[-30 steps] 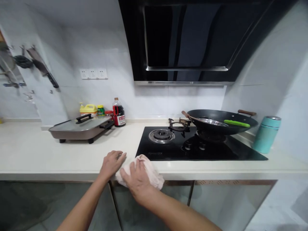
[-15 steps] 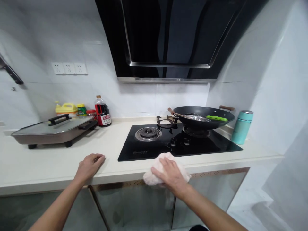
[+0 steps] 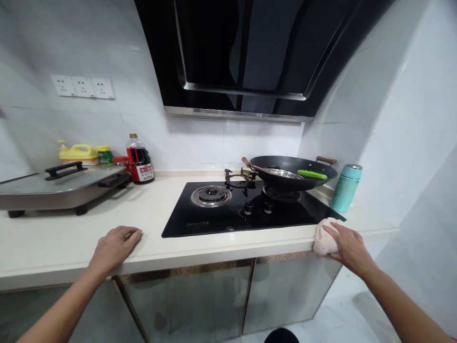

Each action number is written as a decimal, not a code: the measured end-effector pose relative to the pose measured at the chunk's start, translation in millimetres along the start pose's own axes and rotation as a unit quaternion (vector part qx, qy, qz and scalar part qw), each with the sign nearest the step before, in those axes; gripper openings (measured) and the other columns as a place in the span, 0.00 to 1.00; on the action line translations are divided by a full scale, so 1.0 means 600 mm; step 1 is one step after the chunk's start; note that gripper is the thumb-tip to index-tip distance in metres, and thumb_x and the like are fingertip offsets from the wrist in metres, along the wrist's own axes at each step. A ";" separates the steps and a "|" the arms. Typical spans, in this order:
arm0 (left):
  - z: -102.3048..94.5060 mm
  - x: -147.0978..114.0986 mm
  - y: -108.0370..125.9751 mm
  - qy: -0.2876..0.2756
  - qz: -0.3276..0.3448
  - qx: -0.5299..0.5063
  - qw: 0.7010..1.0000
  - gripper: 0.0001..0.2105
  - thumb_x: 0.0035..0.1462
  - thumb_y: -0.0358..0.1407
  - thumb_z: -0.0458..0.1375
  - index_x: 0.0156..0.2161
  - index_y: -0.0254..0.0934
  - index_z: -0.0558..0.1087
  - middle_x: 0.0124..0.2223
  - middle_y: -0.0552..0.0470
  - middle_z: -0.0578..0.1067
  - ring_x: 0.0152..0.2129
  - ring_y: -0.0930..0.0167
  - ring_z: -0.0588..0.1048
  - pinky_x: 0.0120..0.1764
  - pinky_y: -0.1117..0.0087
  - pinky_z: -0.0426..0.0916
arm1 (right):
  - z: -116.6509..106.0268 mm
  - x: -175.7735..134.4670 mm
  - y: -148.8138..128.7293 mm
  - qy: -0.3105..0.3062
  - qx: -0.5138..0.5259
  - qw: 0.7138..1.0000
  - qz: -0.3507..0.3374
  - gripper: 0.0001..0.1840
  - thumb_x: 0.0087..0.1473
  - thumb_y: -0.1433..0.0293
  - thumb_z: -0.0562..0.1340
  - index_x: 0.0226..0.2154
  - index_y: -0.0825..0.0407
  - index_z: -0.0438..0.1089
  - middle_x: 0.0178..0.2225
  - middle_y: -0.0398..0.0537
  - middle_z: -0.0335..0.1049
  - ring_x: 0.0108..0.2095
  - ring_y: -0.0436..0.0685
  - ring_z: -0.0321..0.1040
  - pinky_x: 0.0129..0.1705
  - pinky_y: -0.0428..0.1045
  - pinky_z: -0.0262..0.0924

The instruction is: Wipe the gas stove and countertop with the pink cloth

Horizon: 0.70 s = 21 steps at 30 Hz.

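A pale pink cloth (image 3: 325, 237) is bunched against the countertop's front edge, near the right front corner of the black glass stove (image 3: 214, 228). My right hand (image 3: 352, 245) is closed over this cloth and presses it to the edge. On the white countertop (image 3: 153, 243), left of the stove, rests my left hand (image 3: 116, 243), its fingers loosely curled with nothing visible in them. A turquoise flask (image 3: 345, 189) stands upright behind the cloth.
A black wok (image 3: 285, 178) holding a green-handled utensil (image 3: 312, 175) sits on the right burner. At left are a lidded electric pan (image 3: 53, 193), a dark sauce bottle (image 3: 140, 162) and a yellow jug (image 3: 80, 153). The range hood (image 3: 235, 102) hangs above.
My right hand has slid the cloth rightward along the counter's front edge, from below the stove's middle to its right corner. My left hand stays on the counter; the view has shifted right.
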<state>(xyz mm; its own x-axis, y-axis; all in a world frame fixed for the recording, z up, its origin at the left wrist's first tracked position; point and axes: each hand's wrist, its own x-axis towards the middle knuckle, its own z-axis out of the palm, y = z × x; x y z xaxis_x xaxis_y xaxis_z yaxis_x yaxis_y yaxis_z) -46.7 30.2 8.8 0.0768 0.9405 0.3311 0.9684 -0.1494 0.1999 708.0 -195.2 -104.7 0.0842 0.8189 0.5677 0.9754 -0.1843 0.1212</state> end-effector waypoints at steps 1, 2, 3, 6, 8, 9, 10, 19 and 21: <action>0.001 -0.001 0.001 0.003 0.004 -0.002 1.000 0.24 0.63 0.49 0.47 0.46 0.38 0.81 0.54 0.47 0.82 0.51 0.61 0.75 0.50 0.67 0.65 | 0.005 -0.004 0.028 -0.007 -0.018 0.999 0.028 0.44 0.43 0.63 0.69 0.64 0.45 0.63 0.67 0.61 0.62 0.64 0.72 0.61 0.63 0.67 0.52; 0.003 -0.002 0.002 0.007 0.007 -0.005 1.000 0.24 0.63 0.49 0.47 0.46 0.38 0.81 0.54 0.47 0.82 0.52 0.61 0.75 0.51 0.67 0.65 | 0.009 -0.008 0.050 -0.014 -0.033 0.998 0.053 0.45 0.43 0.64 0.68 0.65 0.45 0.62 0.67 0.60 0.61 0.63 0.73 0.62 0.63 0.67 0.52; 0.004 -0.002 0.004 0.011 0.010 -0.009 1.000 0.24 0.63 0.50 0.47 0.46 0.39 0.81 0.53 0.47 0.82 0.52 0.60 0.75 0.51 0.67 0.65 | 0.012 -0.009 0.066 -0.018 -0.046 0.996 0.077 0.45 0.42 0.64 0.66 0.65 0.45 0.62 0.67 0.60 0.62 0.62 0.73 0.63 0.62 0.68 0.53; 0.004 -0.004 0.013 0.003 0.016 -0.016 1.000 0.24 0.62 0.51 0.48 0.45 0.39 0.82 0.53 0.47 0.82 0.52 0.58 0.74 0.51 0.65 0.65 | 0.008 -0.006 0.069 -0.028 -0.063 0.991 0.111 0.45 0.42 0.66 0.64 0.66 0.47 0.60 0.66 0.60 0.62 0.62 0.74 0.63 0.60 0.67 0.56; -0.001 -0.006 0.022 -0.006 0.015 -0.015 1.000 0.24 0.63 0.51 0.48 0.45 0.39 0.82 0.53 0.46 0.81 0.53 0.56 0.73 0.51 0.64 0.64 | -0.006 0.002 0.034 -0.038 -0.061 0.993 0.092 0.44 0.44 0.66 0.64 0.66 0.49 0.60 0.65 0.61 0.63 0.61 0.74 0.63 0.59 0.66 0.58; -0.004 -0.007 0.026 -0.010 0.015 -0.016 1.000 0.25 0.63 0.51 0.48 0.46 0.39 0.82 0.54 0.46 0.81 0.53 0.56 0.72 0.52 0.63 0.63 | -0.016 0.008 0.007 -0.044 -0.057 0.995 0.072 0.44 0.43 0.67 0.64 0.65 0.49 0.61 0.65 0.62 0.63 0.61 0.74 0.63 0.59 0.66 0.58; -0.007 -0.008 0.030 -0.012 0.015 -0.017 1.000 0.25 0.63 0.51 0.48 0.46 0.39 0.82 0.54 0.46 0.81 0.53 0.56 0.72 0.52 0.62 0.63 | -0.026 0.014 -0.027 -0.049 -0.051 0.996 0.050 0.45 0.43 0.69 0.65 0.65 0.50 0.61 0.65 0.63 0.63 0.61 0.74 0.63 0.59 0.65 0.59; -0.001 -0.007 0.027 0.002 0.023 -0.011 1.000 0.24 0.62 0.51 0.49 0.45 0.40 0.83 0.53 0.48 0.81 0.51 0.57 0.73 0.48 0.66 0.64 | -0.090 0.069 -0.420 -0.045 0.104 0.985 -0.134 0.54 0.36 0.79 0.62 0.69 0.53 0.54 0.70 0.65 0.54 0.69 0.77 0.49 0.67 0.71 0.47; 0.004 -0.004 0.021 0.010 0.024 -0.009 1.000 0.23 0.61 0.51 0.49 0.43 0.41 0.83 0.53 0.49 0.82 0.51 0.57 0.74 0.48 0.66 0.65 | -0.099 0.080 -0.486 -0.034 0.174 0.969 -0.171 0.54 0.35 0.79 0.61 0.68 0.50 0.55 0.70 0.62 0.55 0.69 0.76 0.48 0.67 0.72 0.46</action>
<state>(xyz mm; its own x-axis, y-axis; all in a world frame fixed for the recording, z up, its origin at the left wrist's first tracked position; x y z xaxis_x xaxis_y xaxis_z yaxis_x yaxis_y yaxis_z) -34.1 26.7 8.2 0.1189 0.9259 0.3586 0.9593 -0.2003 0.1989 415.2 -134.5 -64.5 -0.2543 0.8357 0.4868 0.9573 0.2889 0.0040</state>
